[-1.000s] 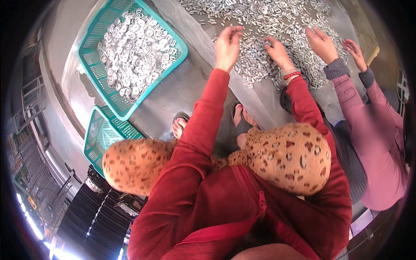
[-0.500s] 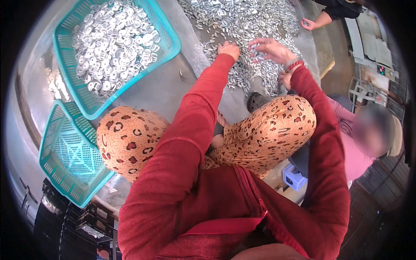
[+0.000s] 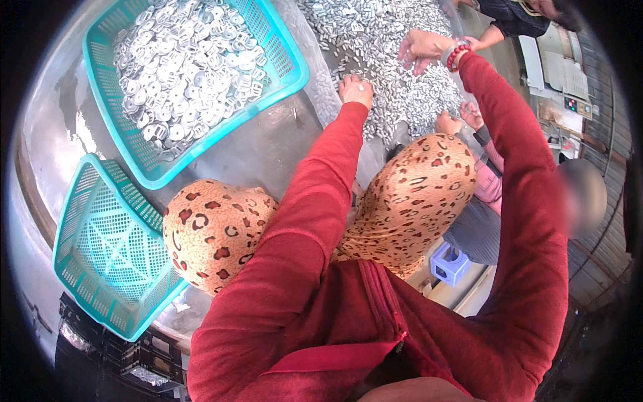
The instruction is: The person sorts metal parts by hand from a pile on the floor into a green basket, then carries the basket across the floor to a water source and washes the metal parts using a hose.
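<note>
A broad heap of small silvery metal pieces (image 3: 402,90) covers the far part of the metal surface. At the heap's left edge, my left hand (image 3: 355,92) rests with its fingers curled down among the pieces; what lies under them is hidden. My right hand (image 3: 427,48), a red beaded bracelet at its wrist, hangs over the far right of the heap, fingers spread and pointing down. To the left stands a teal plastic basket (image 3: 234,120) full of slotted, round-ended metal parts.
An empty teal basket (image 3: 110,234) tilts beside the full one. A co-worker's hands (image 3: 459,120) are at the heap's right edge; another person's arm (image 3: 492,35) reaches in from the far right. A blue-violet plastic stool (image 3: 449,263) stands right of my knees.
My right hand has moved farther out over the heap, and its fingers have spread. The left hand stays by the heap's left edge. The co-worker's hands show more. The whole view has shifted slightly.
</note>
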`<state>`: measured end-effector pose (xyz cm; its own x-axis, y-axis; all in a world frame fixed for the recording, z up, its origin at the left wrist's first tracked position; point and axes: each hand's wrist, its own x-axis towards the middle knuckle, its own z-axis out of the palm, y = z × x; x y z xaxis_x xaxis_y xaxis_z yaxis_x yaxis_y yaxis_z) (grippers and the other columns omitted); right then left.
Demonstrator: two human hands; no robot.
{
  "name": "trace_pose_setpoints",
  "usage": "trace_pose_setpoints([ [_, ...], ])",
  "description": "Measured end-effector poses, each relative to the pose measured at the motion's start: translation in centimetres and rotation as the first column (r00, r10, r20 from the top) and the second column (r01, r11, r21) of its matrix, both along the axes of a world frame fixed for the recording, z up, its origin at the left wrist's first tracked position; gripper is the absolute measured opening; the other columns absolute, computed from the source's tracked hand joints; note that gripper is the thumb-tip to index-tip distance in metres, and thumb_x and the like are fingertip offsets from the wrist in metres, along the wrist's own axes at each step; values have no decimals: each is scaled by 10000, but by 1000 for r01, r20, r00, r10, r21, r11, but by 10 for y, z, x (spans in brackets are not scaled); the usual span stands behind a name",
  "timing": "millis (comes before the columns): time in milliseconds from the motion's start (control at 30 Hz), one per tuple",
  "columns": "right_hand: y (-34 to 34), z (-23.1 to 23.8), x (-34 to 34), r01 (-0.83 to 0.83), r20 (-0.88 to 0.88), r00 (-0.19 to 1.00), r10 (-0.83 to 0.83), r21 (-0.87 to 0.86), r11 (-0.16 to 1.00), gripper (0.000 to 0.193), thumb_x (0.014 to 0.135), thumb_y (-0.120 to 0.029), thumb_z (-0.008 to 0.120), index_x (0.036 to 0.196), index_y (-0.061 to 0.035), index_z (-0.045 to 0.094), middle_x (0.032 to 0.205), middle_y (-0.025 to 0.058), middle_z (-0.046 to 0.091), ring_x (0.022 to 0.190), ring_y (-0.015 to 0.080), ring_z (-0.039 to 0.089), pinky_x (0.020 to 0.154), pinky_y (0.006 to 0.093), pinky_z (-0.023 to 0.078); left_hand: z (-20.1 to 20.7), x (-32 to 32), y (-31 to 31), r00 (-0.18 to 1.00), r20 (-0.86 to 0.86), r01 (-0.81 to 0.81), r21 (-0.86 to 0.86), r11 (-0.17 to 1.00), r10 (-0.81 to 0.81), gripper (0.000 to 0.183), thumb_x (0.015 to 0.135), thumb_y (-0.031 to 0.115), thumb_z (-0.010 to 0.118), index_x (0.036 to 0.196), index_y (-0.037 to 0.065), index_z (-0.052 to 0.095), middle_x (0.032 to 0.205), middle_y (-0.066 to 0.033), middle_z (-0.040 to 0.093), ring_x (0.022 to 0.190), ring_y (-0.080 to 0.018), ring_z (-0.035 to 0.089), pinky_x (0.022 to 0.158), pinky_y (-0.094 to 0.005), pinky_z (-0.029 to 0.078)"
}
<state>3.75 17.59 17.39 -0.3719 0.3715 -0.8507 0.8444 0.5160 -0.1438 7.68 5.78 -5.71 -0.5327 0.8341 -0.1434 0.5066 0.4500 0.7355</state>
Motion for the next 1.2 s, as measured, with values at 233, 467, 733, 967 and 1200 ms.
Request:
trace_pose_setpoints([
  [233, -20, 22, -23, -153, 140, 980, 144, 57, 987, 240, 709, -27, 591, 917, 76, 530, 779, 151, 631, 554, 206, 627, 483, 282, 543, 19, 23, -4, 1000, 5, -4, 107, 994, 3, 225, 714, 134, 568, 891, 235, 665, 1083, -68, 538, 1131, -313, 362, 875, -476, 332],
  [467, 14, -20, 11, -115, 162, 980, 120, -43, 993, 702, 791, -333, 591, 1339, -65, 244, 1259, 181, 396, 965, 289, 547, 471, 363, 553, 28, 32, 3, 984, -105, 138, -40, 990, -142, 201, 717, 209, 560, 869, 135, 670, 996, -25, 580, 1063, -258, 420, 848, -478, 326],
  [733, 116, -94, -19, -367, -266, 811, 521, 462, 807, 722, 797, -503, 501, 1374, -185, 206, 1349, 219, 294, 1219, 409, 307, 957, 501, 323, 28, 28, 1, 884, -367, 279, -84, 957, -290, 362, 639, 407, 678, 932, 200, 628, 1023, -29, 535, 1029, -278, 426, 786, -514, 337],
  [967, 130, -150, -61, 187, -548, 781, 299, 663, 725, 675, 761, -596, 471, 1322, -251, 324, 1397, 100, 239, 1288, 375, 153, 891, 735, 139, 34, 37, 1, 925, -327, 226, 65, 972, -193, 159, 787, 251, 548, 891, 143, 601, 964, -58, 525, 970, -252, 457, 753, -478, 374],
  [1200, 130, -124, -68, 51, -436, 876, 205, 508, 860, 619, 670, -501, 633, 1229, -315, 443, 1310, 36, 359, 1256, 348, 240, 866, 712, 253, 52, 0, 8, 999, -21, -23, 98, 995, 26, 173, 867, 197, 469, 901, 41, 538, 916, -169, 487, 758, -372, 514, 630, -462, 426],
])
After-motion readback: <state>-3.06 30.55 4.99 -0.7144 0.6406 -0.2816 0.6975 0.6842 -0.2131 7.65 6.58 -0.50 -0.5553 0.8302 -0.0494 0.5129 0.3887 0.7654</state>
